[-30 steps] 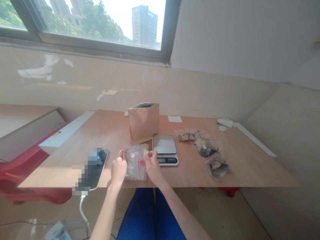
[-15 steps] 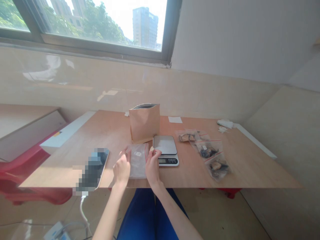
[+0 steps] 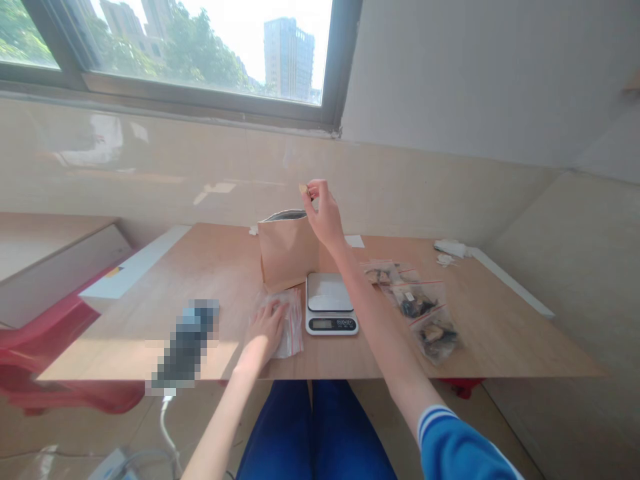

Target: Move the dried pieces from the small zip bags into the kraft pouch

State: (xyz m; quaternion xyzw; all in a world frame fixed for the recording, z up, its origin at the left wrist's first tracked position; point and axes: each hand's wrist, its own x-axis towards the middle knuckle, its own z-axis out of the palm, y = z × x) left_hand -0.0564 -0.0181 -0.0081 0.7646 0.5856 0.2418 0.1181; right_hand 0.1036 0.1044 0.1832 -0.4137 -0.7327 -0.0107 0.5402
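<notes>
My right hand [image 3: 324, 212] is raised above the right end of a brown paper pouch [image 3: 287, 257], with a small tan piece [image 3: 304, 191] pinched between thumb and fingers. The pouch stands upright, its top gaping and its contents hidden. On the table my left hand [image 3: 270, 325] lies with its fingers spread over clear zip bags [image 3: 293, 330] with red seal lines. Right beside these bags sits a white kitchen scale [image 3: 330, 303]; no load shows on the visible part of its metal plate.
Several filled zip bags [image 3: 420, 303] holding dark and tan pieces lie on the right of the table. A phone [image 3: 185, 343], its screen blurred out, lies at left with a white cable [image 3: 167, 427]. White paper scraps [image 3: 453, 248] sit along the back, below the tiled wall.
My right hand has gone up and away from the zip bags to above the pouch, carrying the tan piece. My left hand has moved right and flattened onto the bags.
</notes>
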